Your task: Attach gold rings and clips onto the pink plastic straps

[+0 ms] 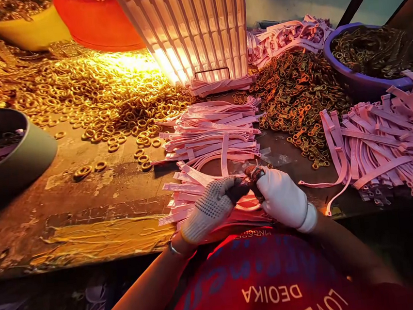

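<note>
My left hand (215, 205), in a dotted white glove with dark fingertips, is closed in a pinch close to my body. Against its fingertips, my right hand (281, 194), gloved in white with dark fingertips, is closed too. What sits between the fingers is too small and dark to make out. Beneath and beyond both hands lie pink straps (215, 130) in a long stack, and one strap loops up just past the fingertips. Gold rings (125, 109) are heaped to the left of the stack. Small brass-coloured clasps (296, 97) form a pile to its right.
A grey-green bin (43, 144) stands at the left. More pink straps (391, 142) are piled at the right, near a purple basin (349, 80) of metal parts. At the back are a yellow basin (37, 30), a red-orange container (94, 19) and a pale ribbed panel (201, 24).
</note>
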{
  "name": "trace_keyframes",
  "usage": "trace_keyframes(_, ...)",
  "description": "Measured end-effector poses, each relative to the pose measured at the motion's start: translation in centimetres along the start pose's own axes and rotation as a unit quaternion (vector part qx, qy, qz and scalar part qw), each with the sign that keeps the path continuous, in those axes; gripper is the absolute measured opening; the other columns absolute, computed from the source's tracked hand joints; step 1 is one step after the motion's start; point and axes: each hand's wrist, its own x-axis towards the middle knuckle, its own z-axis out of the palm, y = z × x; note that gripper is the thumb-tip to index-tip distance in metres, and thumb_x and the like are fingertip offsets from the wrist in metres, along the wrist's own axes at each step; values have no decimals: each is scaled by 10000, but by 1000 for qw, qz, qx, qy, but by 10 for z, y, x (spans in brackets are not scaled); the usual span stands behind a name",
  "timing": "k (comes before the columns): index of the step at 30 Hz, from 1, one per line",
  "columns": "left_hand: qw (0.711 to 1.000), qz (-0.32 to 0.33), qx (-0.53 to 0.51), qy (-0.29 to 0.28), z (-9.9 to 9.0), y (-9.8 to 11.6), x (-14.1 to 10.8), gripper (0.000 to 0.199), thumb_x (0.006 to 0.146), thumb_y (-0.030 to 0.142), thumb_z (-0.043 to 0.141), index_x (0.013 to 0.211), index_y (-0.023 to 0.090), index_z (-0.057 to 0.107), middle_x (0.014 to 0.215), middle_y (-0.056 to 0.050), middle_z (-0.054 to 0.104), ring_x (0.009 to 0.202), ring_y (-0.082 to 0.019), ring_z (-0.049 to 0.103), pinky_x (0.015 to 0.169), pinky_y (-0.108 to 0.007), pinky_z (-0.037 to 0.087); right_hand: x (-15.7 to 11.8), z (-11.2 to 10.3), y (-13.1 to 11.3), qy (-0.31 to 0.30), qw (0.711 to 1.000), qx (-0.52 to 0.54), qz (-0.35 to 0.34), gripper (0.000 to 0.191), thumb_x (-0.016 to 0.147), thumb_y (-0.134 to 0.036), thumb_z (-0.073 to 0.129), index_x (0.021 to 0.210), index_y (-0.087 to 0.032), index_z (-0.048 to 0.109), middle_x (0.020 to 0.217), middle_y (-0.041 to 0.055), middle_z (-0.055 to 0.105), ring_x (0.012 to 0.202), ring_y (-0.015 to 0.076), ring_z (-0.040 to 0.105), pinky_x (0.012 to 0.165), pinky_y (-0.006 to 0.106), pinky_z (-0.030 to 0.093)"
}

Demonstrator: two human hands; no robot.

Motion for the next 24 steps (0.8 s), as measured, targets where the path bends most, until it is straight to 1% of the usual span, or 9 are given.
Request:
trace_keyframes(2,1000,-10,-8,18,1,0,-2,294,999,361,528,858,160,691,796,-22,719,697,-136,600,674,-249,473,-2,-8,4,-49,999,5,-23,303,886,-63,485,1137,-127,642,1005,142,692,824,263,651,694,356,446)
trace_keyframes(5,999,-23,-25,28,3,0,-4,311,993,348,531,790,158,672,707,-4,676,627,-117,551,628,-234,450,-2,-16,10,-102,994,10,-35,323,897,-71,481,1176,-152,622,990,117,702,793,259,666,646,345,431)
trace_keyframes(7,999,-33,-32,29,6,-1,-6,316,991,349,535,773,159,663,685,2,661,614,-114,536,613,-230,440,0,-15,12,-120,992,13,-37,335,897,-74,492,1200,-159,609,985,109,709,779,257,672,624,337,412)
trace_keyframes(9,998,-35,-25,39,8,-1,-9,305,986,341,536,775,159,660,688,1,662,619,-117,538,610,-232,434,1,-9,11,-118,992,20,-43,334,903,-77,499,1211,-149,606,974,111,714,797,257,674,629,333,399)
trace_keyframes(12,998,-38,-5,47,10,0,-12,285,971,343,537,800,161,674,732,-11,688,655,-134,568,628,-245,438,0,5,10,-72,995,33,-62,290,922,-93,486,1178,-109,623,913,124,704,797,249,649,637,331,374)
trace_keyframes(16,999,-44,9,25,10,2,-10,311,955,383,552,758,167,659,698,-8,669,638,-142,563,606,-247,422,-3,19,11,9,992,15,-124,231,876,-59,466,1014,-103,645,813,114,664,704,224,580,605,336,306)
trace_keyframes(20,999,-37,-10,14,9,6,-4,278,955,361,551,804,171,687,735,-11,696,665,-148,586,633,-241,457,-3,23,17,75,986,8,-152,205,916,-75,427,908,-136,622,746,86,634,637,205,534,571,342,245)
trace_keyframes(22,999,-35,-10,20,8,11,-1,246,954,332,548,860,169,706,787,-21,722,707,-158,618,659,-243,476,-2,23,19,94,984,8,-148,203,917,-74,428,896,-138,619,713,75,624,608,196,517,558,343,227)
trace_keyframes(24,1000,-16,-1,18,3,16,1,232,953,312,547,875,168,713,805,-23,733,718,-158,631,666,-243,479,-2,23,21,106,983,16,-150,185,912,-87,443,909,-135,622,701,68,623,610,193,521,558,337,236)
